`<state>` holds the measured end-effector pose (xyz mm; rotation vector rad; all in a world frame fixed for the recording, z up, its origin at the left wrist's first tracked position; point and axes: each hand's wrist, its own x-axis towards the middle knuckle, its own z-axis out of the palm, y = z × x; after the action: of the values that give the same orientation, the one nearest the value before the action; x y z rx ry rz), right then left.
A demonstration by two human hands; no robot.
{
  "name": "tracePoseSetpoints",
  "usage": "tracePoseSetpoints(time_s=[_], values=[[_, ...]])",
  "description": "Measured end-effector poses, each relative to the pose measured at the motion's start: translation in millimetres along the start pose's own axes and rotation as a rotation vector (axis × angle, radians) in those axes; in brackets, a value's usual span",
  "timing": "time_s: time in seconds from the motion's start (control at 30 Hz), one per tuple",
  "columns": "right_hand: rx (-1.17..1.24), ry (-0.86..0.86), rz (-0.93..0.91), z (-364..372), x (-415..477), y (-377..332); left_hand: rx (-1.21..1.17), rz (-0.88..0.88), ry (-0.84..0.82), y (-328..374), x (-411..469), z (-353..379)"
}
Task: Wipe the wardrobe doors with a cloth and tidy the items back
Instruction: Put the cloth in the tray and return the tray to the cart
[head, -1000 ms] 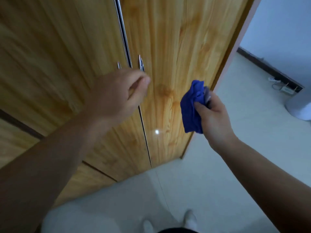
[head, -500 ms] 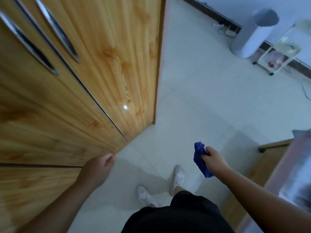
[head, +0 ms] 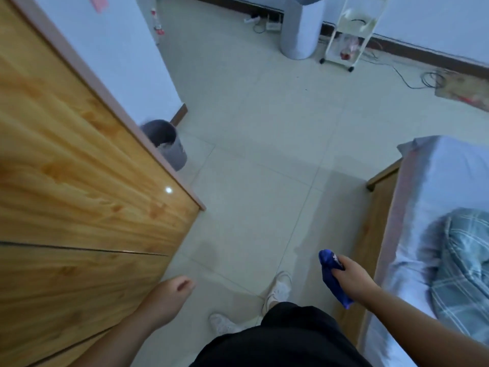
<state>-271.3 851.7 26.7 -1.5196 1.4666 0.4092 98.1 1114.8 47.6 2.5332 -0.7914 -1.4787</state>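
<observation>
The wooden wardrobe doors (head: 79, 181) fill the left of the view, shut, with a thin seam running across low down. My right hand (head: 352, 279) hangs at my side over the floor and grips a bunched blue cloth (head: 330, 276), well away from the doors. My left hand (head: 169, 298) hangs low beside the wardrobe's lower edge with loosely curled fingers and holds nothing.
A grey bin (head: 166, 144) stands behind the wardrobe's far corner. A bed (head: 436, 234) with a checked blanket runs along the right. A grey cylinder (head: 301, 27), a white wheeled rack (head: 349, 35) and loose cables line the far wall. Tiled floor lies between.
My left hand came off the door handles and dropped to my side. My right hand lowered the cloth from the door. My view has turned right, toward the room.
</observation>
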Motion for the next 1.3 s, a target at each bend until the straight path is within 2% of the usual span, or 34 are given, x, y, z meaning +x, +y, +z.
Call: tracePoseSetpoints(time_s=[0.3,0.7,0.8,0.9,1.13,1.3], values=[[0.069,0.065,0.079,-82,40,43,0.191,0.014,0.023,118,68,-13],[0.235,0.271,0.023,-238,157,-91,0.275,0.077,-0.115,214,201,-60],[0.277,0.309,0.072,-267,187,-112,0.320,0.074,-0.146,249,247,-88],[0.299,0.312,0.168,-282,203,-116,0.332,0.137,-0.165,306,287,-119],[0.327,0.243,0.404,-287,222,-85,0.199,0.357,-0.089,498,350,-182],[0.315,0.171,0.435,-343,276,-81,0.190,0.409,-0.074,602,401,-198]])
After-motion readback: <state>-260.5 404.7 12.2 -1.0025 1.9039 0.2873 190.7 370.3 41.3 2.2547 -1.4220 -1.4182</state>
